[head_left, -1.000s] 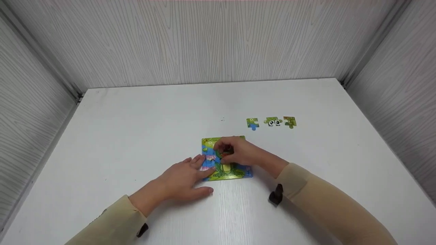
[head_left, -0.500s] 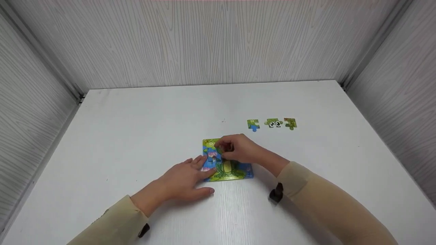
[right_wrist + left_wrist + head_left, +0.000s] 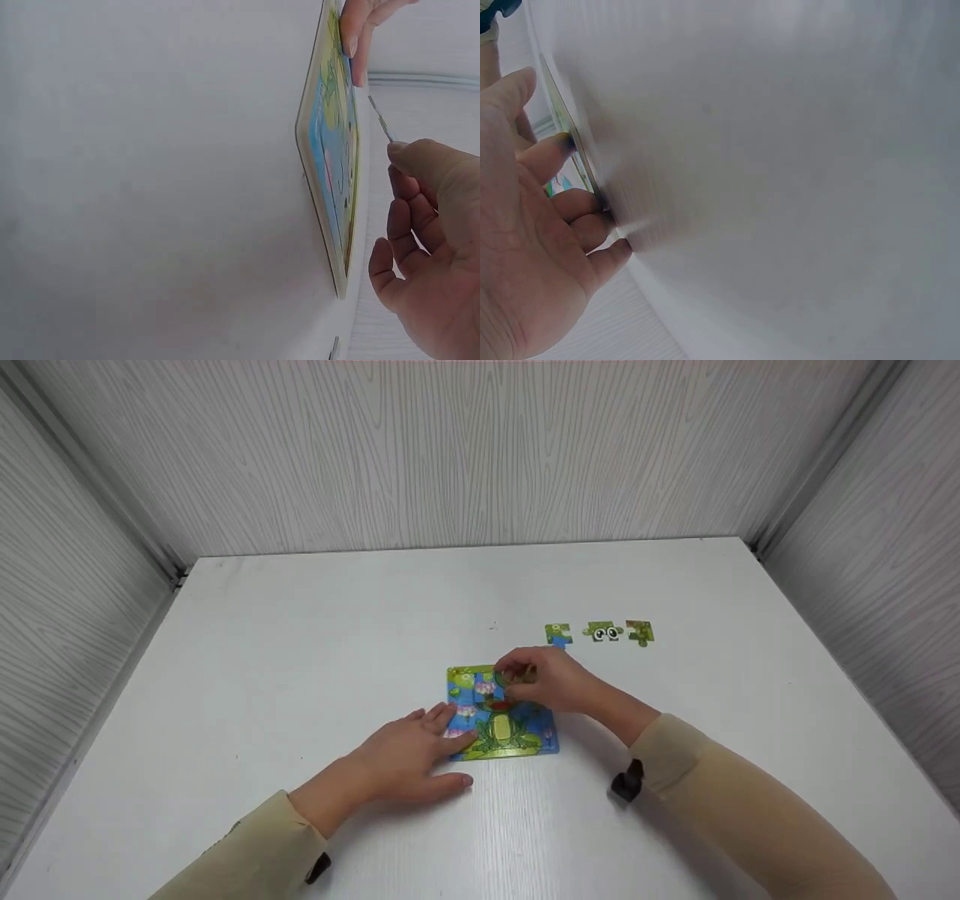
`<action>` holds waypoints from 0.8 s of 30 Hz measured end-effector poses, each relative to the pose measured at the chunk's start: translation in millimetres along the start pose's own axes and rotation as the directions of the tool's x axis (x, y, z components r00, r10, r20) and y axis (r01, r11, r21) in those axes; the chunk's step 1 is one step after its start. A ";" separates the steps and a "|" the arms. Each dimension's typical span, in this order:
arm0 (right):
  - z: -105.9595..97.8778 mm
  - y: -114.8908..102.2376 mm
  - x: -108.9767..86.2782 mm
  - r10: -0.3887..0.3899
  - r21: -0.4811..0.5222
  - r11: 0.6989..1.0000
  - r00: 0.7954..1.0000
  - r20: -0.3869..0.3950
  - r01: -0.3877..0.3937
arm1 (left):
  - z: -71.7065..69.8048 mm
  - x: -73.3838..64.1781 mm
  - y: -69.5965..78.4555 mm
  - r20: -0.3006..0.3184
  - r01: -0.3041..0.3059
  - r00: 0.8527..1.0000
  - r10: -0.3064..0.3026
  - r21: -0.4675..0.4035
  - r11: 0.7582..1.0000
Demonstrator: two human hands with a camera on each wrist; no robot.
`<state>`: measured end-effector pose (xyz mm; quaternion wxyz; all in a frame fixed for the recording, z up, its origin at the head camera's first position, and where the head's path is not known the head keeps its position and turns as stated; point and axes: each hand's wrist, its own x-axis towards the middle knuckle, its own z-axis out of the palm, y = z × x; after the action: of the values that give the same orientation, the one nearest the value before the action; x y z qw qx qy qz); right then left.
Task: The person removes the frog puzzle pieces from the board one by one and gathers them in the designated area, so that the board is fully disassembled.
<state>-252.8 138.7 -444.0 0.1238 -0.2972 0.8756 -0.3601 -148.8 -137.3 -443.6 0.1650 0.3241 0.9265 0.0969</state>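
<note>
A square jigsaw puzzle board (image 3: pixel 540 739) with a green frog, blue water and pink flowers lies on the white table. My left hand (image 3: pixel 397 757) rests at its left edge, fingers stretched out, a couple of fingertips over the picture. Between thumb and index finger, my right hand (image 3: pixel 551 679) pinches a puzzle piece (image 3: pixel 486 688), blue with a pink flower. The right wrist view shows this puzzle piece (image 3: pixel 381 120) edge-on and tilted, raised off the board. The right hand covers the board's upper right part in the head view.
Beyond the board to the right lie three loose puzzle pieces: a green and blue one (image 3: pixel 558 633), one with two cartoon eyes (image 3: pixel 603 632) and a green one with some red (image 3: pixel 640 631). Pale wood-grain panels (image 3: pixel 480 450) wall the table at the back and sides.
My right hand has moved right and away from me, taking the puzzle piece from the board's left side toward its upper middle. The left hand stays in place.
</note>
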 end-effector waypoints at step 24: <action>-64.3 55.0 -44.7 0.092 -0.003 0.996 0.995 -0.027 -0.092 | 2.7 0.8 -1.6 -0.009 0.010 1.000 -0.010 0.009 1.000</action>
<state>-268.8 232.8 -437.0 0.1279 -0.2520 0.8906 -0.3562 -149.4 -137.9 -446.8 0.1599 0.3197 0.9293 0.0931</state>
